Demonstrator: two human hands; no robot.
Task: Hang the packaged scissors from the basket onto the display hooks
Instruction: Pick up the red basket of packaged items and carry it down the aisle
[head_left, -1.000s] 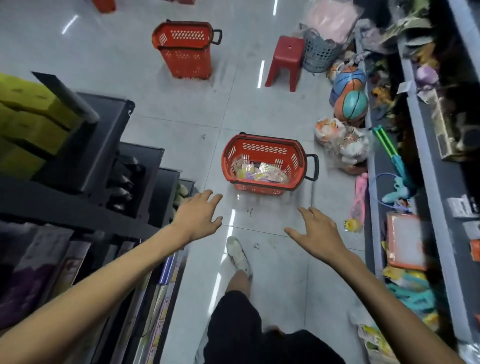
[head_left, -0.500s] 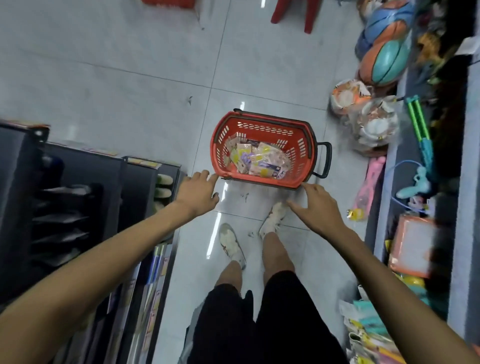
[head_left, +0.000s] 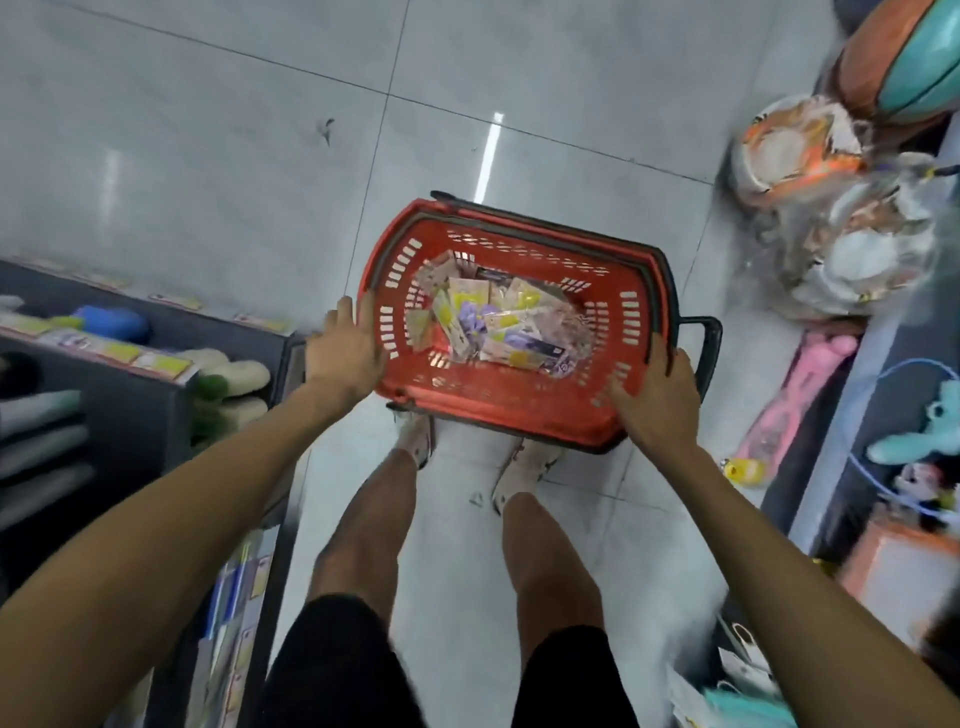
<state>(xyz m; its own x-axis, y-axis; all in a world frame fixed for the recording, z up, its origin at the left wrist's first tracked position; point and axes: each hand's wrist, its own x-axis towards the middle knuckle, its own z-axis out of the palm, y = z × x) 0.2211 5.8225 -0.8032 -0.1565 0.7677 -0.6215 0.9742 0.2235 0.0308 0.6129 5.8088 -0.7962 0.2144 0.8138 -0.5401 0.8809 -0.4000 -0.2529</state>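
— Both hands have come forward since a second ago and now reach the basket (head_left: 519, 415), which lies closer below than it did.
— Grasping it?
— Left hand (head_left: 345, 353) lies against the basket's left rim, fingers fairly straight. Right hand (head_left: 657, 397) is spread flat over its near right corner, beside the black handle (head_left: 709, 353). Neither plainly curls round the rim.
— And the scissors (head_left: 498, 325)?
— Inside the basket, a loose heap of packs on its bottom; no hand touches them.
— Around it?
— Shoes (head_left: 522, 470) just at the basket's near side, a dark shelf (head_left: 130, 415) to its left, bagged balls (head_left: 831, 208) to its far right, all blurred.
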